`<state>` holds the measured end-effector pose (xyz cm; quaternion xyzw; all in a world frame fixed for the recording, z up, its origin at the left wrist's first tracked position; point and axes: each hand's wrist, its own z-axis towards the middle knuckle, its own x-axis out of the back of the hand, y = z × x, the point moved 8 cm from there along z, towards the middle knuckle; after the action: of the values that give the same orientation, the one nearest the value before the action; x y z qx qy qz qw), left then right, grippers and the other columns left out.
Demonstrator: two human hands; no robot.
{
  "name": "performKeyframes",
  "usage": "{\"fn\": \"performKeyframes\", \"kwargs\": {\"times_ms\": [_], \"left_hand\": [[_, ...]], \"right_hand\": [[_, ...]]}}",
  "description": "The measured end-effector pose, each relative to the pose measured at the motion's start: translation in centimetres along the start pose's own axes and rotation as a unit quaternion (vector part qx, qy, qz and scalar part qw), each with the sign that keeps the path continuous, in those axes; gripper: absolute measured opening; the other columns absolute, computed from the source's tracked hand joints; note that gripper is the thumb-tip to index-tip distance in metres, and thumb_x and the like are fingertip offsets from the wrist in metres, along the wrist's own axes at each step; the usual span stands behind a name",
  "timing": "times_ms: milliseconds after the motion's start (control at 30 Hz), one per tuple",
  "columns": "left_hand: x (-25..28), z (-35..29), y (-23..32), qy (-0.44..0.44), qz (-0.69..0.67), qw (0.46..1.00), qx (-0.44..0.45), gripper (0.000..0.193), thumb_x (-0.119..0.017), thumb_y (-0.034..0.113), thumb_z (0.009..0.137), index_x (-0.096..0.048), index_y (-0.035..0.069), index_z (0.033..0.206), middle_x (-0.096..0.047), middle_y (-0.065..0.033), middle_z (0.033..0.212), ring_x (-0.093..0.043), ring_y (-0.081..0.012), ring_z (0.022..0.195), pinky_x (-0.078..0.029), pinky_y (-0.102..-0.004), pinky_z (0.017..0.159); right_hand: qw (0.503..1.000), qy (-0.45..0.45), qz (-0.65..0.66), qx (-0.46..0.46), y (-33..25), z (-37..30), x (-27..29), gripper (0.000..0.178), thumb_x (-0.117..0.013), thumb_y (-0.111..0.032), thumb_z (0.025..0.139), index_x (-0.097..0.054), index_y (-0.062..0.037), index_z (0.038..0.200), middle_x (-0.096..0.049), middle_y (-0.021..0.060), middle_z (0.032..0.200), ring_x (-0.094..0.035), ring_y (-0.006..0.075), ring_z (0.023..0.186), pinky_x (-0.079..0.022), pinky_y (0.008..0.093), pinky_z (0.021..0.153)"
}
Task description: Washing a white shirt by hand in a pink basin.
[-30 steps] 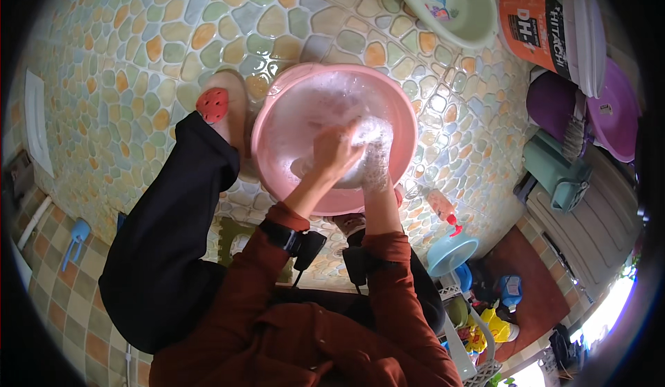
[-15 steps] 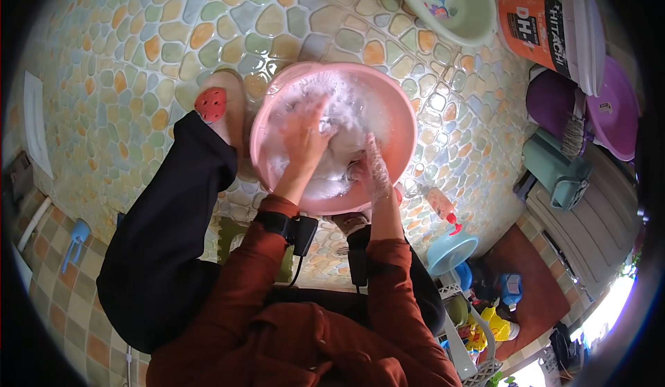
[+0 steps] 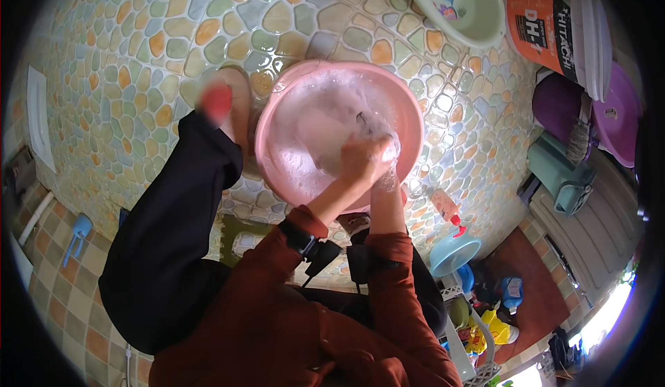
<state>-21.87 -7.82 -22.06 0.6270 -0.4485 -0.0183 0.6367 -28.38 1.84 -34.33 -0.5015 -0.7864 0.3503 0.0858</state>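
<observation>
A round pink basin of foamy water stands on the floor between my feet. My two hands are together over its right side. My left hand reaches across with its fingers closed against the other hand. Foam covers my right hand, whose fingers are curled and partly hidden. A soaked greyish-white cloth comes out from the hands toward the far side of the basin. The hands grip it between them. Its lower part is lost in the suds.
A pump bottle and a light-blue bowl stand right of the basin. A pale green tub, an orange bucket and purple basins are at the far right. A rack with bottles is at the near right.
My left hand has moved right, from the basin's middle to my right hand. The hands were apart in the suds and now meet, closed on the cloth. The view has shifted slightly.
</observation>
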Motion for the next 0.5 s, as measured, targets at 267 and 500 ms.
{"fn": "performKeyframes", "kwargs": {"times_ms": [267, 500], "left_hand": [[5.6, 0.0, -11.1, 0.151, -0.206, 0.948, 0.188, 0.026, -0.063, 0.031, 0.089, -0.069, 0.007, 0.080, -0.056, 0.0001, 0.061, -0.054, -0.0091, 0.056, -0.042, -0.0250, 0.049], [9.1, -0.3, -11.2, 0.007, 0.057, 0.988, 0.140, 0.028, -0.060, 0.031, 0.085, -0.070, 0.006, 0.079, -0.063, -0.0098, 0.063, -0.061, -0.0252, 0.056, -0.046, -0.0358, 0.059]], "right_hand": [[0.991, 0.060, 0.059, 0.108, -7.7, -4.1, -2.4, 0.012, -0.065, -0.010, 0.087, -0.056, -0.0081, 0.096, -0.062, 0.0061, 0.090, -0.061, 0.0154, 0.081, -0.052, 0.0285, 0.072], [0.953, 0.037, -0.300, 0.028, -8.0, -7.1, -0.5, 0.030, -0.069, -0.009, 0.081, -0.060, -0.0067, 0.109, -0.062, 0.0036, 0.084, -0.059, 0.0141, 0.075, -0.049, 0.0284, 0.072]]}}
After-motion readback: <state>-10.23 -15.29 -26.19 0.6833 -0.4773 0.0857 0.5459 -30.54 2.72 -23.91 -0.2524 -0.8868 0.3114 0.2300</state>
